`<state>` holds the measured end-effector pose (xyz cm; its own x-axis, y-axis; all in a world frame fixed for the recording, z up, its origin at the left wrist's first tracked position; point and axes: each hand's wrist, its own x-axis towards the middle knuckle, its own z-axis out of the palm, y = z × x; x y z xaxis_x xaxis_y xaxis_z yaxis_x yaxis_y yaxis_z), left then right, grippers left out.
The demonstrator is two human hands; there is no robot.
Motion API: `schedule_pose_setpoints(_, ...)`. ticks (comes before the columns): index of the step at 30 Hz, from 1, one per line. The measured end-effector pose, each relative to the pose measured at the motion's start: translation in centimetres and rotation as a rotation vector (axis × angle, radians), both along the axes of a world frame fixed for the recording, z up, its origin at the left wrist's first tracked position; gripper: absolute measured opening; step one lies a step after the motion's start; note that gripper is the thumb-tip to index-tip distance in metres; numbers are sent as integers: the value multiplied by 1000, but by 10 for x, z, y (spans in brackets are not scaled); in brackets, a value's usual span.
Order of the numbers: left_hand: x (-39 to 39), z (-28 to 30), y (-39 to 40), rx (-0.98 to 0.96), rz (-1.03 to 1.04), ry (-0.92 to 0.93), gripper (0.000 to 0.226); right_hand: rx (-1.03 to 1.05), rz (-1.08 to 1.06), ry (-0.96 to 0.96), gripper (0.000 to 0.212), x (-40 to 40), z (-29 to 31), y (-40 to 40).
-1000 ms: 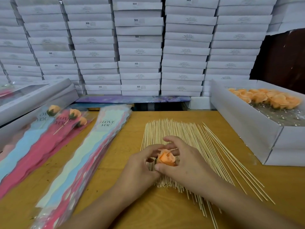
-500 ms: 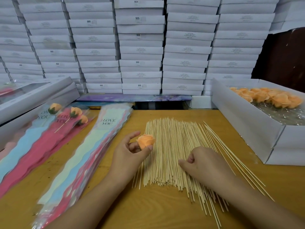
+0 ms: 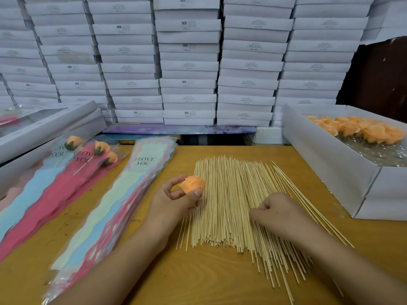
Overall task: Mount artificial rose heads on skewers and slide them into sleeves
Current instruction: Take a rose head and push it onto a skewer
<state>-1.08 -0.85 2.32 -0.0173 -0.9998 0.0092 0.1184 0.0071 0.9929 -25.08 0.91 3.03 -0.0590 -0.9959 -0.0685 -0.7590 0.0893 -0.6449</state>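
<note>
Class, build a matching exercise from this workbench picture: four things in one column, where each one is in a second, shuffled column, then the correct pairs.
Things
1. rose head
2. skewers
3. loose roses
4. empty sleeves

Places
A. in the white box on the right
B. stacked left of the left hand
C. pinched in the left hand
D. spread on the table under the right hand

Pairs: 1-C, 2-D, 3-A, 4-B

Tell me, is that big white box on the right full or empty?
Partly full: orange roses fill the far end of the box.
</note>
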Motion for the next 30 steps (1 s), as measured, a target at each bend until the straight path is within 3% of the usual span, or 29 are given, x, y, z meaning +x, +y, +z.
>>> schedule_pose_setpoints(8, 10, 4, -6, 134, -5, 221, 50, 43, 22, -196, 28, -9, 18, 12)
schedule_pose_setpoints(13, 16, 5, -9, 163, -21, 339, 74, 99, 93, -305, 18, -8, 30, 19)
schedule_pose_setpoints(21, 20, 6, -13, 157, 4, 453, 80, 149, 183, -434, 15, -13, 44, 26)
schedule_pose_setpoints(26, 22, 8, -15, 136, 45, 515, 71, 171, 181, -498, 7, -13, 48, 26)
schedule_pose_setpoints(30, 25, 10, -16, 123, 74, 573, 62, 160, 169, -438, 8, -16, 50, 27)
